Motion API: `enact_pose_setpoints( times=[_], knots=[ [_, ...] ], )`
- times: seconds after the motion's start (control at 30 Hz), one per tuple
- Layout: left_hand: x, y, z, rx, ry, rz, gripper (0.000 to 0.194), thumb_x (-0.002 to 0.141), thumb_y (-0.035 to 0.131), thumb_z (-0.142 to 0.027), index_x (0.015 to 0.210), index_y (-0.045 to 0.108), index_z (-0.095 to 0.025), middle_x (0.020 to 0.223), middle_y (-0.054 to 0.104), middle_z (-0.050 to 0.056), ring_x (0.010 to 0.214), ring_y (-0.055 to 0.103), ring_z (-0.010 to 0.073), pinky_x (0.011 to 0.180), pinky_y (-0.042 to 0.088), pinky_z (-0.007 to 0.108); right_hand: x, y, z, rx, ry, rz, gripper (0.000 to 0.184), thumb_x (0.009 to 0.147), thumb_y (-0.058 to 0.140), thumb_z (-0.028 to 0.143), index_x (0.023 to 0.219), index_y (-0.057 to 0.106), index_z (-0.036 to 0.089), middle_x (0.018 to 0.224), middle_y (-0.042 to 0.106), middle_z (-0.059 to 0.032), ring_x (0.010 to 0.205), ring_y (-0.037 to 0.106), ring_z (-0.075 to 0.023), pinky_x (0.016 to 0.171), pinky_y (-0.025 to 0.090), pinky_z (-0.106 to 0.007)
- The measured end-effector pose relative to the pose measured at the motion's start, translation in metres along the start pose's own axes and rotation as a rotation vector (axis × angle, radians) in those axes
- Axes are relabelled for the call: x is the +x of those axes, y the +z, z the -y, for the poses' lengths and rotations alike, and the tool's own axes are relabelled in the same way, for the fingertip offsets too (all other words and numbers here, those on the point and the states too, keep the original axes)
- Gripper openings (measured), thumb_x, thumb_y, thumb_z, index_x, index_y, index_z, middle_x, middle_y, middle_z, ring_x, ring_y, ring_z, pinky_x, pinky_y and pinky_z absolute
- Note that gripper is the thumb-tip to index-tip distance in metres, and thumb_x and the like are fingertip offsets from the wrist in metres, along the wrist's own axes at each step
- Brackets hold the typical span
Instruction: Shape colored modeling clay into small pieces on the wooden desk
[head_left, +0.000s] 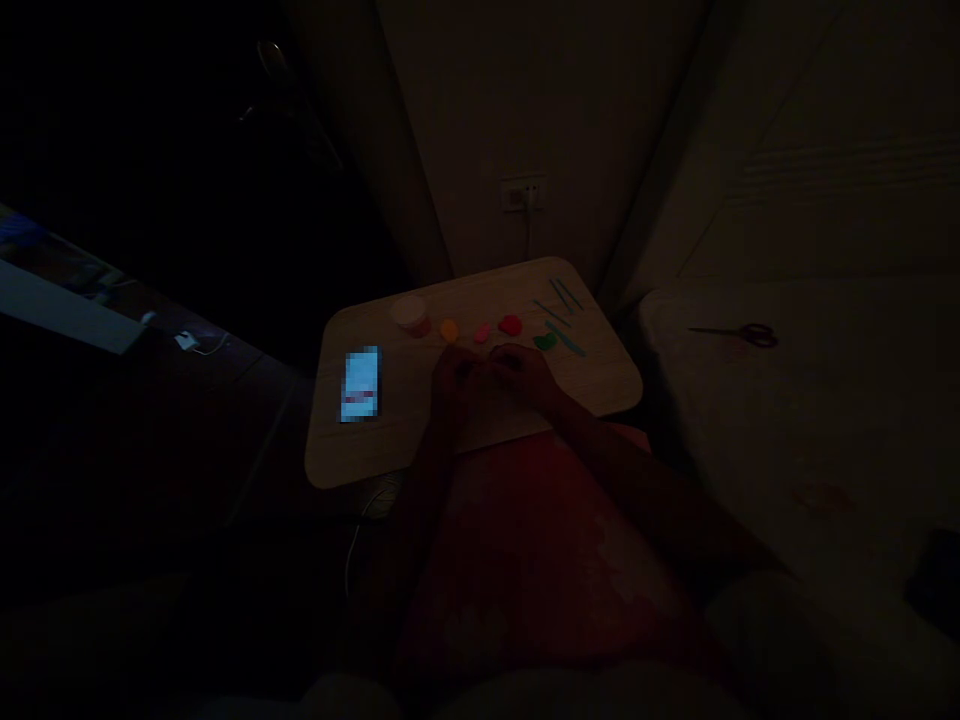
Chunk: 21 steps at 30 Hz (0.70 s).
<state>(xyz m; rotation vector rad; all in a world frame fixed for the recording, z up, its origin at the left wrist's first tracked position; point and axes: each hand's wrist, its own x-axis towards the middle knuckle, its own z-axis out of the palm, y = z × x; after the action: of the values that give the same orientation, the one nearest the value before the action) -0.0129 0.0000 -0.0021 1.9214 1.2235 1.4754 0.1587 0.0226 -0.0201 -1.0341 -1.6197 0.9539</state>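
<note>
In dim light my left hand (453,374) and my right hand (525,368) come close together over a small wooden-topped table (405,440). The fingers of both are curled and pinched; whatever they hold is too dark to make out. Just beyond them lie soft-looking lumps, perhaps modelling clay: an orange one (448,330), a pink one (481,332), a red one (511,325) and a green one (545,342). A tub (410,315) with a pale lid stands behind my left hand. Several thin blue-green sticks (566,338) lie beyond my right hand.
A lit phone (361,384) lies on the table's left side. Scissors (754,335) rest on a pale surface (787,420) to the right. A wall socket (523,193) with a plugged-in cord is behind the table. A white cable (351,550) hangs below its front left.
</note>
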Motion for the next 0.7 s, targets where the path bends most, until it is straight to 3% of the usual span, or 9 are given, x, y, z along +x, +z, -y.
enact_pose_setpoints(
  times=[0.13,0.3,0.47,0.7],
  knots=[
    [0.0,0.0,-0.003,-0.001,-0.011,-0.001,0.008,0.089,0.066,-0.023,0.08,0.064,-0.021,0.087,0.061,0.003,0.085,0.059,0.018,0.077,0.049,0.031,-0.002,-0.001,0.005,-0.017,0.013,-0.003,0.025,0.085,0.069,0.043,0.079,0.069,0.019,0.074,0.067,-0.002,0.069,0.057,-0.0165,0.066,0.044,-0.027],
    [0.0,0.0,-0.003,-0.019,0.006,-0.01,0.007,0.087,0.065,-0.018,0.082,0.065,-0.021,0.088,0.061,0.002,0.085,0.059,0.0175,0.076,0.048,0.031,-0.003,-0.005,0.012,-0.025,0.009,0.038,0.039,0.099,0.047,0.042,0.078,0.07,0.019,0.066,0.061,-0.0017,0.065,0.055,-0.017,0.064,0.043,-0.028],
    [0.0,0.001,-0.001,-0.013,0.004,-0.003,0.006,0.088,0.065,-0.018,0.083,0.066,-0.021,0.088,0.062,0.002,0.085,0.06,0.0176,0.078,0.049,0.031,-0.001,-0.005,0.007,-0.023,-0.101,-0.022,0.028,0.094,0.05,0.028,0.097,0.078,0.02,0.089,0.073,-0.0066,0.09,0.066,-0.0212,0.088,0.05,-0.034],
    [0.0,0.0,0.0,0.006,-0.006,0.01,0.005,0.088,0.065,-0.019,0.083,0.067,-0.022,0.088,0.062,0.003,0.085,0.059,0.0182,0.077,0.048,0.032,-0.002,-0.003,0.003,0.013,-0.056,0.01,0.029,0.089,0.056,0.019,0.104,0.08,0.021,0.096,0.078,-0.0071,0.092,0.07,-0.0213,0.09,0.053,-0.035]
  ],
)
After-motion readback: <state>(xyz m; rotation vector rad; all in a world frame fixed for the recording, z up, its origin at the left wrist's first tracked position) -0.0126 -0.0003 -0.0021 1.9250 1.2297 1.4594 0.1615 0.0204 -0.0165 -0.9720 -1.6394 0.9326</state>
